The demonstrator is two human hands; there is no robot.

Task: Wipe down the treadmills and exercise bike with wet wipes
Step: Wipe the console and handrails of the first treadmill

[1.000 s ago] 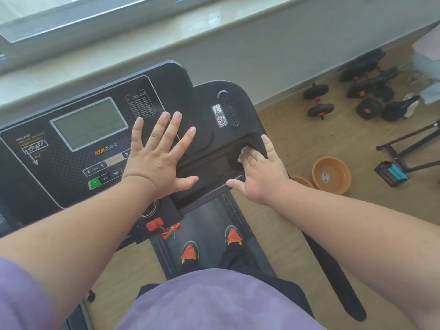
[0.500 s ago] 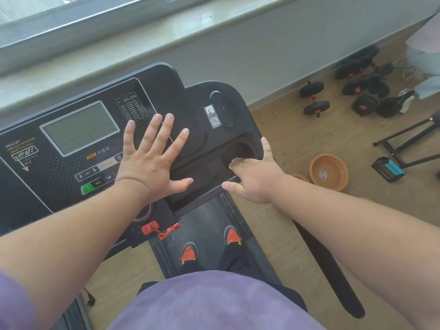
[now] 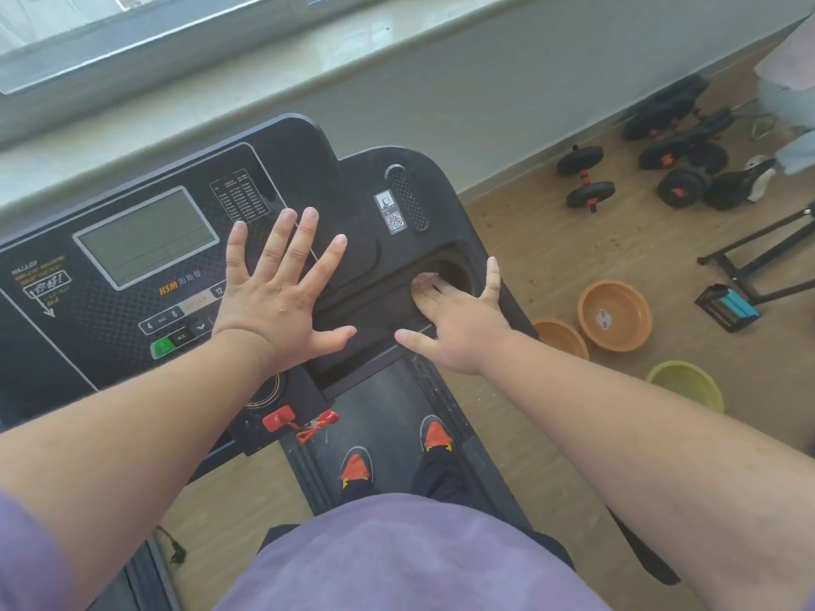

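Two hands are being pressed onto the console (image 3: 132, 240) of a black treadmill (image 3: 344, 183). The left hand (image 3: 278, 297) is being laid flat and fully spread, palm down, with nothing held in it, just right of the grey display (image 3: 145, 235) and over the button rows. The right hand (image 3: 458, 319) is being kept at the round cup recess (image 3: 454, 269) on the console's right side, its fingers (image 3: 430, 288) dipping into the recess and pressing on a white wipe (image 3: 425, 277), of which only a small edge is being shown; thumb and little finger are being held splayed, and whether the wipe is being gripped or only pushed cannot be told. A QR sticker (image 3: 394, 220) and an oval speaker grille (image 3: 408, 198) are being seen just beyond the recess. A red safety key (image 3: 278, 418) with its red cord is being seen nearer, below the left wrist. Two orange-toed shoes (image 3: 355, 467) are being planted on the belt (image 3: 388, 416), with a purple shirt (image 3: 397, 557) filling the near edge. To the right, on the wooden floor (image 3: 529, 240), two orange bowls (image 3: 615, 315) and a green bowl (image 3: 688, 383) are being seen close to the treadmill. Farther right, black dumbbells (image 3: 584, 176) are lying near the wall. A window sill (image 3: 264, 59) is running along the far side.
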